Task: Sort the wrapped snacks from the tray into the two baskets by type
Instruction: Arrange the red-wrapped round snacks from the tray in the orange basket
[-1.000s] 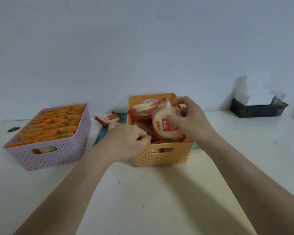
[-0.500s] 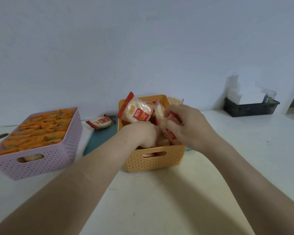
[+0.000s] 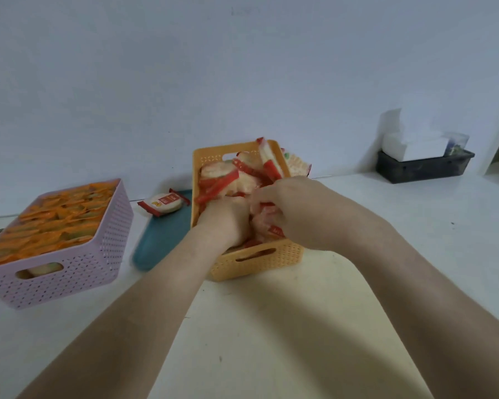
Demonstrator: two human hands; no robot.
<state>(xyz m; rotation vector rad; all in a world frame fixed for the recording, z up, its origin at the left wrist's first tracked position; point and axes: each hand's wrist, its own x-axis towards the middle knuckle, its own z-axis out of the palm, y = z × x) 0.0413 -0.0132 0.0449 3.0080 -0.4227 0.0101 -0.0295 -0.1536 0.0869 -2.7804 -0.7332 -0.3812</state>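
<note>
Both hands' fingers (image 3: 260,197) buried among blurred red packets (image 3: 228,182).

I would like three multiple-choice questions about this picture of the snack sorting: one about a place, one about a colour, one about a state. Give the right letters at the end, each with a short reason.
1. Where does the single red-and-white snack packet lie?
A. on the teal tray
B. in the purple basket
C. in the black bin

2. What colour is the basket that both hands reach into?
A. purple
B. orange
C. black

3. In what state is the purple basket?
A. tipped on its side
B. upright and empty
C. upright and filled with orange packets

Answers:
1 A: the packet rests on the far end of the teal tray, between the two baskets.
2 B: the left hand and the right hand are both inside the orange one.
3 C: orange packets cover it almost to the rim.
</note>
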